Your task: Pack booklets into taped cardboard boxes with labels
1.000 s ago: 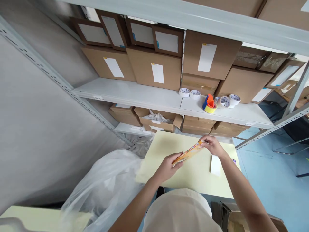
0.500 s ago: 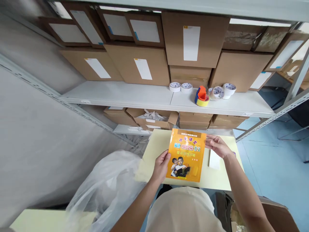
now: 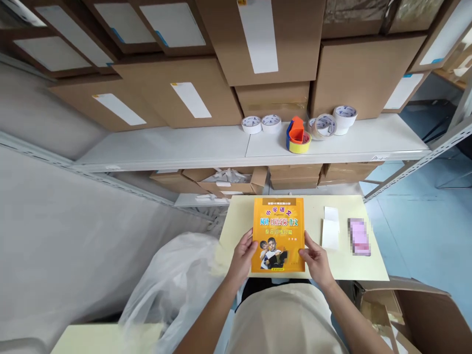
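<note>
An orange-yellow book [image 3: 279, 236] with Chinese lettering and a picture of two children on its cover is held face up over the pale yellow table [image 3: 239, 209]. My left hand [image 3: 243, 251] grips its left edge, thumb on the cover. On the opposite edge, my right hand [image 3: 316, 259] pinches the lower right side, also with its thumb on top. The fingers under the book are partly hidden. Right of the book lie white paper slips [image 3: 330, 233], and farther right a pink, blurred-out flat object [image 3: 359, 237].
Behind the table stands a grey shelf [image 3: 177, 150] with cardboard boxes [image 3: 184, 93], white tape rolls [image 3: 271, 123] and an orange-and-blue tape dispenser [image 3: 298, 135]. A clear plastic bag [image 3: 177, 280] bulges at the left. An open carton [image 3: 416, 314] sits at the lower right.
My right hand has moved down from the book's upper right corner to its lower right edge. The book is straighter now. The view has shifted, showing the pink object fully.
</note>
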Demonstrator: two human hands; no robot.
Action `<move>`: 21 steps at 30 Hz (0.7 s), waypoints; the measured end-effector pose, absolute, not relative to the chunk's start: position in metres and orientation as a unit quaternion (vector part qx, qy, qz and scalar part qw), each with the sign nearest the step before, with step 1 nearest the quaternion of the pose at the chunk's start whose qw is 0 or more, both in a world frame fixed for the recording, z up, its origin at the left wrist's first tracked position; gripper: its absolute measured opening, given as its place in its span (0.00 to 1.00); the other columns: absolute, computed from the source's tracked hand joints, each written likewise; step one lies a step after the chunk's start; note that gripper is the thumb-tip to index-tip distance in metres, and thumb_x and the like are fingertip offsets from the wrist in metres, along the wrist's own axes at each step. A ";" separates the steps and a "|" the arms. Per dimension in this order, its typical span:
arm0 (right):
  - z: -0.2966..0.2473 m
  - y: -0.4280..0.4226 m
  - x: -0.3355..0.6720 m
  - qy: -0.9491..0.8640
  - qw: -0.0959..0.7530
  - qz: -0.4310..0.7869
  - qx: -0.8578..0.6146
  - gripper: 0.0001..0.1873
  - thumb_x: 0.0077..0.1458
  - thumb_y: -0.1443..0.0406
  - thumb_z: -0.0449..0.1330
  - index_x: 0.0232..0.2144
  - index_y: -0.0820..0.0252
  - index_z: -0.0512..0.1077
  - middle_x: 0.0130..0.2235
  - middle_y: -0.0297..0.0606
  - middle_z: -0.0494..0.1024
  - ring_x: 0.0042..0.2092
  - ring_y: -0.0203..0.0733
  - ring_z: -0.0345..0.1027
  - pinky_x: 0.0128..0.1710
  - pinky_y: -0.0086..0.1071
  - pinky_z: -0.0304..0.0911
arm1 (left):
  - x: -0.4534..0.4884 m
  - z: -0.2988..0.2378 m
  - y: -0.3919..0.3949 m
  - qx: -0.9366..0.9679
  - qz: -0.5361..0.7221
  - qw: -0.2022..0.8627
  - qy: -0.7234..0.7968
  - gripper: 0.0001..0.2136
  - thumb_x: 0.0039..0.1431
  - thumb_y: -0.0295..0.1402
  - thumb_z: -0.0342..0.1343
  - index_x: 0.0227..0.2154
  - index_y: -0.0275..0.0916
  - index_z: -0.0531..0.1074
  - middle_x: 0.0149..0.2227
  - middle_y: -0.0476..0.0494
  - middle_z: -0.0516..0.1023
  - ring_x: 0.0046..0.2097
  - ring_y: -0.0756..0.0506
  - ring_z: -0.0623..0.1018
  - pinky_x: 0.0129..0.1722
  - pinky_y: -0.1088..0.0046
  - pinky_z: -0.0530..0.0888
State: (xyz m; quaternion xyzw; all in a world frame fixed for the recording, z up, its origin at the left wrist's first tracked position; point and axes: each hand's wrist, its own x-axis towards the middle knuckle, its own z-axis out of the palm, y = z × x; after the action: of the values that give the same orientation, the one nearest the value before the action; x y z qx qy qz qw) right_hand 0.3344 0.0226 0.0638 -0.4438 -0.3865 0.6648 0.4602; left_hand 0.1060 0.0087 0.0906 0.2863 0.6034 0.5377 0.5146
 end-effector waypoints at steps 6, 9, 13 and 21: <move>0.053 0.033 0.334 -0.386 0.438 0.649 -0.489 0.37 0.47 0.49 0.66 0.59 0.52 0.67 0.57 0.43 0.72 0.39 0.42 0.75 0.43 0.43 0.74 | 0.099 0.062 -0.006 0.371 0.426 0.496 0.660 0.37 0.50 0.43 0.61 0.63 0.45 0.58 0.56 0.40 0.72 0.49 0.43 0.77 0.43 0.68 0.77; 0.042 0.038 0.322 -0.388 0.411 0.659 -0.496 0.39 0.45 0.48 0.67 0.58 0.53 0.67 0.56 0.42 0.73 0.39 0.43 0.76 0.45 0.46 0.73 | 0.091 0.045 -0.009 0.355 0.422 0.467 0.691 0.36 0.50 0.41 0.60 0.63 0.44 0.59 0.51 0.41 0.76 0.44 0.45 0.78 0.39 0.70 0.78; 0.026 0.040 0.293 -0.394 0.383 0.654 -0.520 0.41 0.45 0.47 0.66 0.59 0.53 0.66 0.56 0.41 0.74 0.39 0.44 0.76 0.45 0.48 0.73 | 0.070 0.018 -0.011 0.328 0.437 0.423 0.723 0.32 0.50 0.38 0.59 0.60 0.40 0.64 0.47 0.41 0.78 0.42 0.45 0.78 0.37 0.71 0.77; -0.025 0.052 0.217 -0.435 0.304 0.613 -0.585 0.45 0.43 0.46 0.66 0.60 0.64 0.66 0.52 0.46 0.78 0.43 0.50 0.75 0.47 0.46 0.73 | -0.001 -0.039 -0.011 0.383 0.354 0.349 0.779 0.25 0.50 0.31 0.56 0.54 0.41 0.70 0.40 0.44 0.77 0.38 0.46 0.76 0.40 0.68 0.76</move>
State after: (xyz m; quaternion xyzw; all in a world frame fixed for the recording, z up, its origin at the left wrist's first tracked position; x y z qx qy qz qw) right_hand 0.2171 0.0520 -0.0251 -0.5849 -0.4348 0.6134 0.3043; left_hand -0.0010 -0.0114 -0.0394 0.3827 0.7788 0.3539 0.3490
